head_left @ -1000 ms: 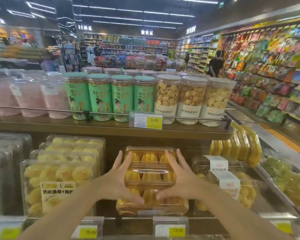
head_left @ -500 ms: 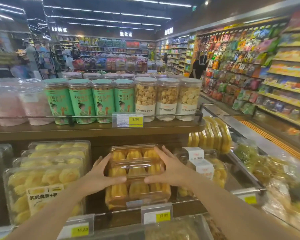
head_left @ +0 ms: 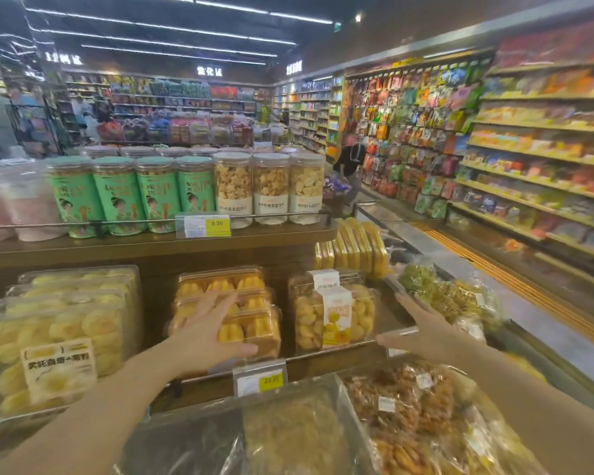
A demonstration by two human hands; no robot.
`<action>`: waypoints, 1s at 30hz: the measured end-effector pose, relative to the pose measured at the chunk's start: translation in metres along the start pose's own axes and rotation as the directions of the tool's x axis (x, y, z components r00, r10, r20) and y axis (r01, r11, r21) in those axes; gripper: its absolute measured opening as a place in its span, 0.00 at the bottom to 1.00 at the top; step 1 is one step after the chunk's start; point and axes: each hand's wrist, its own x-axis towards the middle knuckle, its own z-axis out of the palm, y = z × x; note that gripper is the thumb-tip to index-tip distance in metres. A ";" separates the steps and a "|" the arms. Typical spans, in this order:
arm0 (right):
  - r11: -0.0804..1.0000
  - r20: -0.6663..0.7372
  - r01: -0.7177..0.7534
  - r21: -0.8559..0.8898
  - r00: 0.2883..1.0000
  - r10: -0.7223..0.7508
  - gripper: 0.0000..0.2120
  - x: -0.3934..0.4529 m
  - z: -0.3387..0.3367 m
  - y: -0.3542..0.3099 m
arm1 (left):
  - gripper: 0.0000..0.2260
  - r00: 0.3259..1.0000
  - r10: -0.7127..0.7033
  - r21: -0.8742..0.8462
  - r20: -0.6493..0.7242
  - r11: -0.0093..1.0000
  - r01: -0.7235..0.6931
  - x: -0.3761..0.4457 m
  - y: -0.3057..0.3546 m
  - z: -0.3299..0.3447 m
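A row of clear amber boxes of yellow pastries [head_left: 251,323] stands on the middle shelf of a wooden display. My left hand [head_left: 206,332] rests flat on the front box, fingers straight and spread, thumb along its lower edge. My right hand [head_left: 415,329] hovers open to the right, off the boxes, near the shelf's right end and beside a box of round cookies with a white label [head_left: 333,313]. It holds nothing.
Green and clear snack jars [head_left: 192,193] line the top shelf behind a rail. Boxes of pale cookies [head_left: 59,337] sit at left, bagged snacks [head_left: 402,419] below. A person [head_left: 348,162] bends in the aisle beside the right wall shelves.
My right hand has left the amber box and swung out to the right. My left hand stays on it. The camera has turned rightward.
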 end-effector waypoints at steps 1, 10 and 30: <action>1.000 0.017 0.022 -0.015 1.000 -0.021 0.60 0.002 0.000 0.004 | 0.65 1.000 -0.010 -0.028 0.002 1.000 0.010 0.000 0.006 0.005; 0.959 0.149 0.247 -0.136 0.963 -0.227 0.58 0.012 0.007 0.018 | 0.49 0.997 -0.027 -0.051 -0.071 0.998 0.024 -0.036 0.055 0.037; 0.797 0.103 0.413 -0.440 0.905 -0.412 0.48 -0.065 0.060 -0.153 | 0.38 0.953 -0.189 0.256 -0.236 0.934 0.248 -0.176 -0.063 -0.060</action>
